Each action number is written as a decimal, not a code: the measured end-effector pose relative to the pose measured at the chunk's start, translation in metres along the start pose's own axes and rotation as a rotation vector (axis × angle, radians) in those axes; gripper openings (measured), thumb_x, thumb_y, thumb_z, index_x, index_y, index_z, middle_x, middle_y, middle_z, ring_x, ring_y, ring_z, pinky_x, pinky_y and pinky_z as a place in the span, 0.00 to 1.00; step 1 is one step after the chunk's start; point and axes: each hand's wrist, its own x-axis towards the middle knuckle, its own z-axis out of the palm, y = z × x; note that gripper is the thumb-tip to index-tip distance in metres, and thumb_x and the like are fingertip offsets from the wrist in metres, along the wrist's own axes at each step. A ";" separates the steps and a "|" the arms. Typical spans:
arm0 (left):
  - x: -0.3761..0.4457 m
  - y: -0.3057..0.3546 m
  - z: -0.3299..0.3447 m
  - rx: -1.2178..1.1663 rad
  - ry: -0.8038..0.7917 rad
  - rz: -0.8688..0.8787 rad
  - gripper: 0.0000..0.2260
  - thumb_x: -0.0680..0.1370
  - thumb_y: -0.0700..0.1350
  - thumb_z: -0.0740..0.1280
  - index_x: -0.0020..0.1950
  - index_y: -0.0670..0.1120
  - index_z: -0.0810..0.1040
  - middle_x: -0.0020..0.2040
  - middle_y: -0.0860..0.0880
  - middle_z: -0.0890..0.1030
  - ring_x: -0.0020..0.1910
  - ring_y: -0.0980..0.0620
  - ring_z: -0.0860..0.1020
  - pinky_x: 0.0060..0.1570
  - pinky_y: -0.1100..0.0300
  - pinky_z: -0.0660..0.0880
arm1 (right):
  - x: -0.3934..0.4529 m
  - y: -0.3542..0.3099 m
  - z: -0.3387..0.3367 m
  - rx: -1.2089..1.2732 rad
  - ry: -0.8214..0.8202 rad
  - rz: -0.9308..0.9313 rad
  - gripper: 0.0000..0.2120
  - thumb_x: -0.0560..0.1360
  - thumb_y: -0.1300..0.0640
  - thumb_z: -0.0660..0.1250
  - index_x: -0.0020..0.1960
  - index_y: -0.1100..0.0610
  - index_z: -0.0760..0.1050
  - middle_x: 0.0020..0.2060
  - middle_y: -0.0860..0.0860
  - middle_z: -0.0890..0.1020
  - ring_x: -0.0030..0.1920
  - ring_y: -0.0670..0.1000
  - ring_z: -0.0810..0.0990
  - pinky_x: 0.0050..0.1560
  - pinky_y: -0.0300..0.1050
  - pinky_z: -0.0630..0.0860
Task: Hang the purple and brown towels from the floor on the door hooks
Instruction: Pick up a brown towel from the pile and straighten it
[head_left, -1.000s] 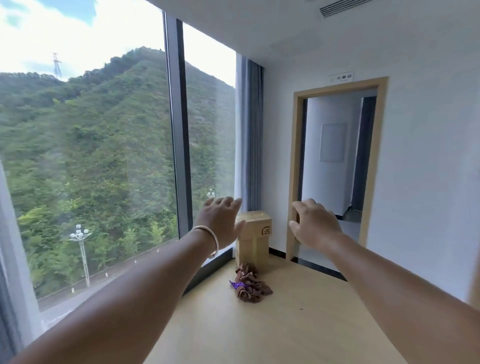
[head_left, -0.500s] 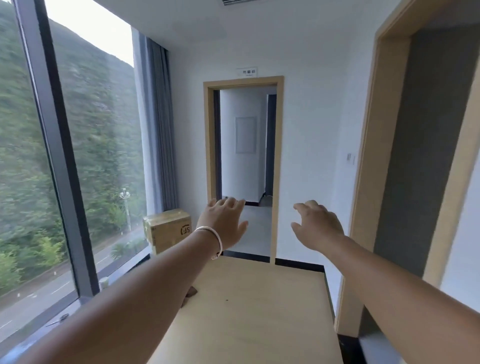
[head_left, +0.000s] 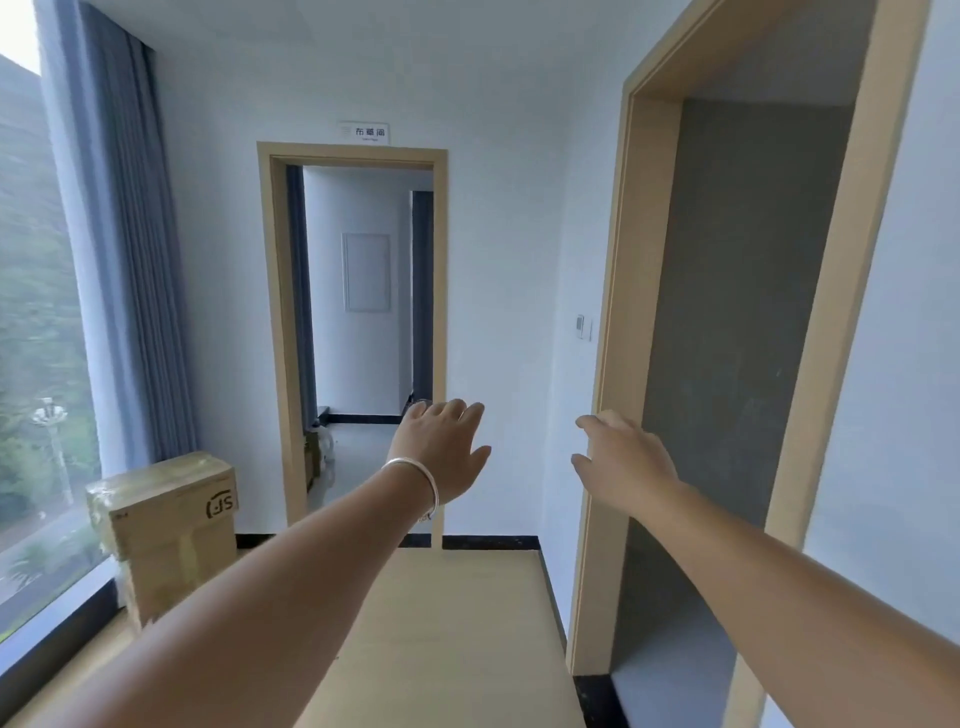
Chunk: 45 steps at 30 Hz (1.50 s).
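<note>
Head view shows the left hand (head_left: 441, 452) and right hand (head_left: 621, 462) both wide and empty, no towels seen, so look down toward 6 o'clock at the floor (head_left: 457, 649) first.

Blue-grey curtain (head_left: 130, 260), tan cardboard box (head_left: 166, 525), pale wood door frames (head_left: 275, 332), white walls (head_left: 498, 291).

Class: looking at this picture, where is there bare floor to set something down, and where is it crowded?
Bare: the light wooden floor between the taped brown cardboard box and the near wooden door frame. Crowded: the window corner, where that box stands beside the grey-blue curtain. Both hands hover, empty.
</note>
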 end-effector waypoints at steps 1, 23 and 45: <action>0.012 -0.005 0.007 -0.008 0.001 0.007 0.22 0.80 0.59 0.55 0.70 0.49 0.65 0.65 0.50 0.74 0.63 0.48 0.73 0.66 0.51 0.67 | 0.011 0.001 0.003 -0.005 0.001 0.010 0.24 0.79 0.48 0.57 0.74 0.51 0.61 0.70 0.50 0.67 0.66 0.53 0.69 0.60 0.49 0.68; 0.186 -0.095 0.186 -0.061 -0.037 0.029 0.21 0.80 0.60 0.55 0.68 0.50 0.66 0.63 0.51 0.75 0.60 0.49 0.74 0.62 0.52 0.68 | 0.219 0.009 0.132 -0.028 -0.043 0.081 0.24 0.79 0.48 0.57 0.74 0.50 0.61 0.70 0.50 0.66 0.67 0.53 0.67 0.58 0.48 0.70; 0.407 -0.133 0.351 0.034 -0.148 -0.091 0.24 0.80 0.60 0.53 0.73 0.52 0.59 0.66 0.51 0.72 0.65 0.48 0.72 0.69 0.47 0.61 | 0.491 0.088 0.275 0.069 -0.084 -0.026 0.24 0.79 0.48 0.57 0.74 0.51 0.61 0.69 0.50 0.67 0.67 0.53 0.68 0.63 0.49 0.67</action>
